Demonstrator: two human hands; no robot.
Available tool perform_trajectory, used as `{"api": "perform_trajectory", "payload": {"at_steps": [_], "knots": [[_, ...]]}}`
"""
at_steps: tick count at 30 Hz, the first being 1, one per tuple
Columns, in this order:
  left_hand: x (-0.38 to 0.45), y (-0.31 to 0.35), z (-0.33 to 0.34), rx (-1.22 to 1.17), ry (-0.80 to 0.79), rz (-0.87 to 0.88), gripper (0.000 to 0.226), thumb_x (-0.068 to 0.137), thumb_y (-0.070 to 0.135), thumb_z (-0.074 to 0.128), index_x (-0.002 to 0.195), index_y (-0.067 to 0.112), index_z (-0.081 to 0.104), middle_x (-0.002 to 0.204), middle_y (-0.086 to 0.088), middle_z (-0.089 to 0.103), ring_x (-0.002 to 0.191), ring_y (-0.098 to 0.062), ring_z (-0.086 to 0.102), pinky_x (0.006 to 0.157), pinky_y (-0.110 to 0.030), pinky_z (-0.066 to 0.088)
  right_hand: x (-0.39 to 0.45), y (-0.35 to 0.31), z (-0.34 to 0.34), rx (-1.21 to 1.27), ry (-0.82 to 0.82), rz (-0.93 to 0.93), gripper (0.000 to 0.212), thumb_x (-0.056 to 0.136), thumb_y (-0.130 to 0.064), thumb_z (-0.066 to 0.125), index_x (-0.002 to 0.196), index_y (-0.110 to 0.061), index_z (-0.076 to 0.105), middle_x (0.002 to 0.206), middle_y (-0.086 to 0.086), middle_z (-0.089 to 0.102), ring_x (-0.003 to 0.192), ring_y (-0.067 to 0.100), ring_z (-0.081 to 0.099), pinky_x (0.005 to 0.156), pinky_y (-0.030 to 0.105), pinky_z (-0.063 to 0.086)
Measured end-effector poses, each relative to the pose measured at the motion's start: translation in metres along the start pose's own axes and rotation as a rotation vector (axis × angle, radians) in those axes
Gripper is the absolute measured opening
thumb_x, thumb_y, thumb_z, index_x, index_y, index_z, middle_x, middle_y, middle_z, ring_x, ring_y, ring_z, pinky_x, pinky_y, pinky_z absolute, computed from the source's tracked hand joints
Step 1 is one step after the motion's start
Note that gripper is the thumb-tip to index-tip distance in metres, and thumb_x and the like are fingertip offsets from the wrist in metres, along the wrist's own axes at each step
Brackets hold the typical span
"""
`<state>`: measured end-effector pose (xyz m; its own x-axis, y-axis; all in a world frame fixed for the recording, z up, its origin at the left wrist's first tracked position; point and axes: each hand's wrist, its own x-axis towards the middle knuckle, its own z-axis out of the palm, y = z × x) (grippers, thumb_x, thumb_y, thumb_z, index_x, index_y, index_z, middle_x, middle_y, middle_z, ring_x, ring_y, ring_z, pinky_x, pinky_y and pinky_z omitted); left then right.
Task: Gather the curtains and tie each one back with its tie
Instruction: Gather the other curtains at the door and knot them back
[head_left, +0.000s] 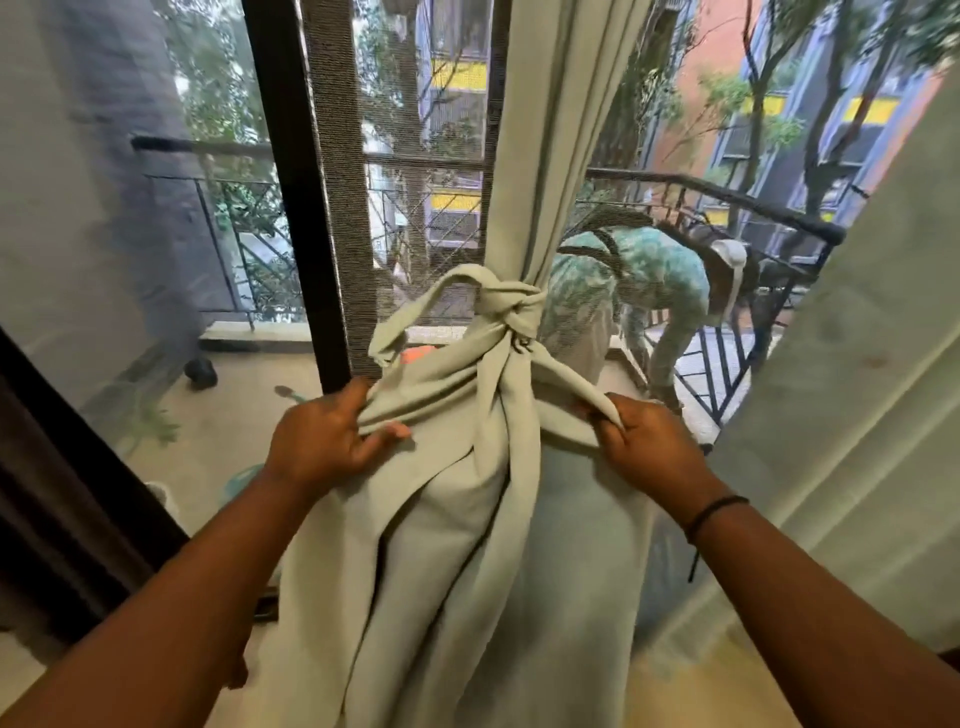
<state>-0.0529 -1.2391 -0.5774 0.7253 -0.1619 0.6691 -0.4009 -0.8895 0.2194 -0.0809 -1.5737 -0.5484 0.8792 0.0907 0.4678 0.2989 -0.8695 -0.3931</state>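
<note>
Both grips pinch folds of the pale green curtain (467, 493): left hand (322, 441), right hand (649, 447). The knotted tie (514, 312) sits above, between them; its far side is hidden.

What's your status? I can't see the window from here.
Left hand and right hand each gripping curtain folds. Tie knotted around it. Nothing in the way.

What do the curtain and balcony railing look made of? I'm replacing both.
Curtain: pale green woven cloth, matte and fairly heavy; it falls in soft folds and holds a knot. Balcony railing: probably dark painted metal, judging by its thin bars.
</note>
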Motion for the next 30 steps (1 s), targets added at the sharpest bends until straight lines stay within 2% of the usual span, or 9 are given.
{"api": "perform_trajectory", "payload": {"at_steps": [4,10,14,18,21,23,26,28,30], "knots": [[0.008,-0.001,0.008,0.101,-0.013,0.021,0.081,0.084,0.075,0.008,0.079,0.012,0.059,0.061,-0.015,0.064,0.05,-0.037,0.061,0.044,-0.036,0.048,-0.003,0.028,-0.007,-0.236,0.072,0.021,0.043,0.081,-0.035,0.034,0.1,-0.012,0.065,0.083,0.019,0.069,0.077,0.04,0.064,0.064,0.042,0.049],[0.02,0.002,0.013,0.207,0.009,0.083,0.076,0.088,0.071,0.013,0.073,0.013,0.06,0.055,-0.012,0.062,0.044,-0.034,0.059,0.041,-0.031,0.046,-0.003,0.082,-0.027,-0.401,0.054,0.129,0.029,0.09,-0.027,0.045,0.111,-0.014,0.061,0.095,0.018,0.067,0.085,0.04,0.064,0.07,0.044,0.052],[0.029,0.032,0.028,0.157,-0.072,-0.05,0.074,0.078,0.07,0.021,0.089,0.012,0.066,0.074,-0.016,0.069,0.064,-0.037,0.066,0.056,-0.038,0.052,0.006,0.098,-0.031,-0.303,0.055,0.155,0.024,0.09,-0.024,0.049,0.102,-0.008,0.062,0.091,0.021,0.067,0.084,0.042,0.062,0.071,0.044,0.05],[0.028,0.07,0.06,0.105,-0.163,-0.179,0.078,0.073,0.068,0.013,0.104,0.014,0.059,0.095,-0.014,0.069,0.084,-0.036,0.065,0.067,-0.037,0.049,-0.001,0.104,-0.025,0.006,-0.079,0.107,0.044,0.086,-0.045,0.036,0.092,-0.013,0.066,0.085,0.014,0.067,0.083,0.034,0.062,0.069,0.033,0.044],[0.034,0.102,0.072,-0.091,-0.106,-0.232,0.055,0.082,0.065,0.033,0.112,0.024,0.054,0.106,0.002,0.062,0.096,-0.021,0.061,0.076,-0.033,0.049,0.007,0.102,-0.028,0.277,-0.108,0.084,0.025,0.087,-0.048,0.053,0.074,-0.028,0.056,0.074,-0.004,0.059,0.072,0.016,0.058,0.061,0.013,0.04],[0.045,0.135,0.069,-0.295,-0.008,-0.217,0.057,0.081,0.067,0.044,0.123,0.029,0.049,0.114,0.012,0.052,0.106,-0.008,0.05,0.086,-0.028,0.044,0.02,0.094,-0.035,0.529,-0.084,0.002,0.026,0.078,-0.049,0.063,0.083,-0.024,0.06,0.084,-0.003,0.058,0.078,0.006,0.058,0.065,0.01,0.042],[0.077,0.19,0.053,-0.611,0.092,-0.235,0.069,0.077,0.077,0.039,0.132,0.035,0.043,0.127,0.016,0.048,0.117,0.001,0.045,0.094,-0.021,0.04,0.052,0.073,-0.051,1.007,-0.124,0.022,0.057,0.06,-0.056,0.07,0.106,-0.025,0.057,0.105,-0.006,0.061,0.087,0.001,0.06,0.072,0.015,0.049],[0.108,0.218,0.042,-0.883,0.186,-0.368,0.065,0.08,0.071,0.042,0.131,0.03,0.047,0.127,0.009,0.054,0.119,-0.002,0.05,0.093,-0.017,0.043,0.077,0.059,-0.059,1.154,-0.192,0.038,0.059,0.067,-0.056,0.074,0.116,-0.033,0.051,0.11,-0.003,0.06,0.081,0.009,0.061,0.062,0.024,0.049],[0.144,0.231,0.032,-1.104,0.241,-0.601,0.049,0.086,0.057,0.046,0.115,0.019,0.057,0.105,-0.002,0.062,0.097,-0.013,0.06,0.079,-0.021,0.047,0.099,0.047,-0.063,1.14,-0.277,0.064,0.062,0.072,-0.052,0.068,0.127,-0.037,0.042,0.1,0.001,0.062,0.065,0.013,0.06,0.048,0.025,0.044]]}}
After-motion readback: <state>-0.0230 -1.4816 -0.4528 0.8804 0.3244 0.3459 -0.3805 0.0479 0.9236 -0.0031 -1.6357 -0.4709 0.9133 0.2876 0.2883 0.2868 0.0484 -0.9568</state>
